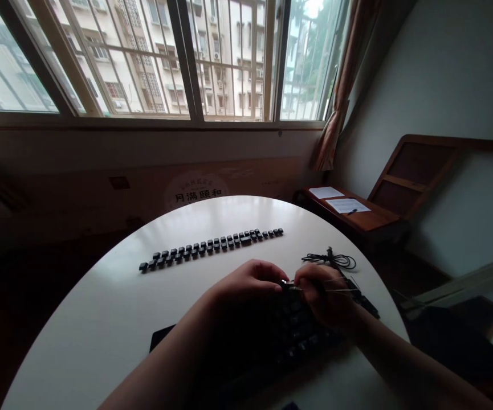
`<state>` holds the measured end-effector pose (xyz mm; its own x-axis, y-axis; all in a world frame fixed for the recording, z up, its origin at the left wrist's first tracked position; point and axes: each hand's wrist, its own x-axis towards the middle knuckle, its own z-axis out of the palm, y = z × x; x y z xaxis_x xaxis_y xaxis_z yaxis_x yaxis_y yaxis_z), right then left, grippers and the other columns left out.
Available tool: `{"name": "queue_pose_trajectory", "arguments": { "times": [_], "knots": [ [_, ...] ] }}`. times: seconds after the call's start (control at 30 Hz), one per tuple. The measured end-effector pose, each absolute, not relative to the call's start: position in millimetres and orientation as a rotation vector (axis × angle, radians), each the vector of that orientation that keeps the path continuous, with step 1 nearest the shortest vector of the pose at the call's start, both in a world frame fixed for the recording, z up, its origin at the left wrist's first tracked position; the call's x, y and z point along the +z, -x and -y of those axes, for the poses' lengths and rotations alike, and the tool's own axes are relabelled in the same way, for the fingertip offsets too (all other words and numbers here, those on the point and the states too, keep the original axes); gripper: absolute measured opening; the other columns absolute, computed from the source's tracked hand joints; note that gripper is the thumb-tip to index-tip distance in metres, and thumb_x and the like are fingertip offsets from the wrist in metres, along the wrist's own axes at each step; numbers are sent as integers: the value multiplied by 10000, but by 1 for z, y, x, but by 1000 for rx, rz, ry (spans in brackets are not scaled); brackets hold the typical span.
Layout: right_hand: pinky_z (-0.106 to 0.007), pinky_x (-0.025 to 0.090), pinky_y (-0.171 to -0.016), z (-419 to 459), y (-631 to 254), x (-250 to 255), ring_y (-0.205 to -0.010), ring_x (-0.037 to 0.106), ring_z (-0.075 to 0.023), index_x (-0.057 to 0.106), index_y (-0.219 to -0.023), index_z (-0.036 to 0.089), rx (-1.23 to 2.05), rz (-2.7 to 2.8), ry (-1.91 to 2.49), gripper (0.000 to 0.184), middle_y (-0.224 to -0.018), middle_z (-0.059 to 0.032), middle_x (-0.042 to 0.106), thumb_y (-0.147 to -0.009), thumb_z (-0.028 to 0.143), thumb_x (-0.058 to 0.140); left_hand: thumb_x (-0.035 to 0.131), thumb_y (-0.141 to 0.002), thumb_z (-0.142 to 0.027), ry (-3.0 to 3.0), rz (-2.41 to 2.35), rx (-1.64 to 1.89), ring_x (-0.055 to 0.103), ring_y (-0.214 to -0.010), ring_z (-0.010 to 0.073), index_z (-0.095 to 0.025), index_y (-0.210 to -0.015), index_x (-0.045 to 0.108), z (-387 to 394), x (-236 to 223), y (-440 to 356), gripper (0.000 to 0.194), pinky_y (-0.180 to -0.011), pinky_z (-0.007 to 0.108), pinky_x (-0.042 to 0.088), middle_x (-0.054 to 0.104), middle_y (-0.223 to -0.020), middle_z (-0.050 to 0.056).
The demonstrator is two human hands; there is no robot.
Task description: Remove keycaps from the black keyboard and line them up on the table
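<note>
Presently: left hand (255,279) pinching what looks like a keycap (288,284), right hand (329,293) gripping a wire puller (343,290), over the keyboard (295,327) on the bench (113,296); step apparently cap-freeing, next move calling for steady fingertips.

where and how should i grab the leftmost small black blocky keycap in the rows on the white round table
I'd pinch the leftmost small black blocky keycap by its near and far sides, coming from above left: it ends its row, while the next small black keycap stands close on its right.
</note>
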<state>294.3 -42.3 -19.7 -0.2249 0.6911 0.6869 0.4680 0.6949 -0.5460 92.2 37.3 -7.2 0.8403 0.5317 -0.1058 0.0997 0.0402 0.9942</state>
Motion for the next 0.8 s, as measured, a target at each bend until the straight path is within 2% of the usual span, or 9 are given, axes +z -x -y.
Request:
{"name": "queue_pose_trajectory", "arguments": {
  "times": [0.2, 0.43, 0.67, 0.8],
  "knots": [
    [-252, 378, -507, 46, -299, -16, -476, 502, -119, 576, -736, 211, 195, 1938, 845, 186, -568, 24, 559, -881, 172, 466, 828, -675, -397, -1512, -513, 319, 617, -804, 173, -150, -940, 720, -36, -9, -93, 378, -755, 293, 496, 696, -882, 40],
    [-254, 396, -514, 52, -297, -14, -480, 502, -122, 572, -736, 216, 172, 1835, 801, 179, -583, 24, 566, -860, 147, 463, 852, -647, -375, -1395, -497, 298, 612, -705, 132, -141, -922, 704, -34, -6, -95, 389, -631, 233, 494, 689, -838, 26],
    [-235, 324, -434, 46, -292, -28, -457, 396, -114, 531, -705, 209, 479, 1364, 924, 242, -545, 37, 443, -926, 242, 441, 822, -711, -362, -1309, -441, 307, 602, -600, 105, -128, -945, 676, -37, -11, -90, 361, -522, 188, 479, 672, -746, 26],
    [-229, 305, -423, 37, -295, -32, -478, 402, -116, 520, -735, 207, 616, 1205, 911, 223, -578, 31, 447, -929, 289, 448, 812, -727, -359, -1315, -455, 331, 609, -600, 104, -121, -927, 670, -40, -14, -90, 342, -526, 185, 484, 666, -716, 28]
  ]
}}
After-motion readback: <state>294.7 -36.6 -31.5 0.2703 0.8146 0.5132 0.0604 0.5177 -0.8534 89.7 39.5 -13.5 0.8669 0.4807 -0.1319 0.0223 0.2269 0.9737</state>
